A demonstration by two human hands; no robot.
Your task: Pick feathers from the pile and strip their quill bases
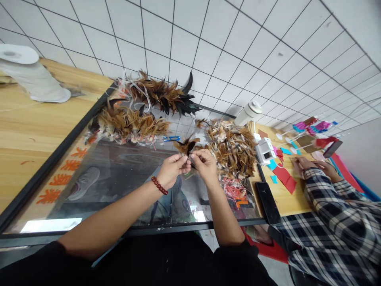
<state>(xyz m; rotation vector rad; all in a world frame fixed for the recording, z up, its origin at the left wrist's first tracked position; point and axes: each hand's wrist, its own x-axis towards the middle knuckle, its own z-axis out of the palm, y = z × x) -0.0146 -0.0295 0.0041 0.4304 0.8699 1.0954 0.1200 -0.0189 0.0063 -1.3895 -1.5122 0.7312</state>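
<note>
A small bunch of brown and black feathers [188, 147] is pinched between my two hands above the glass tabletop. My left hand [172, 169], with a dark red bead bracelet at the wrist, closes its thumb and fingers on the base of the bunch. Right beside it, my right hand [204, 163] grips the same base with thumb and forefinger. A large heap of loose brown feathers [233, 147] lies just right of my right hand. Behind my hands is a pair of blue thread snips [172, 138].
Two rows of bundled feathers [133, 123] lie at the back left. A white roll [20, 71] stands far left. At right are pink-red strings [233, 190], a black phone [268, 202], a white device [264, 151], a white bottle [248, 112], and a co-worker's hands [315, 165] near red cloth pieces.
</note>
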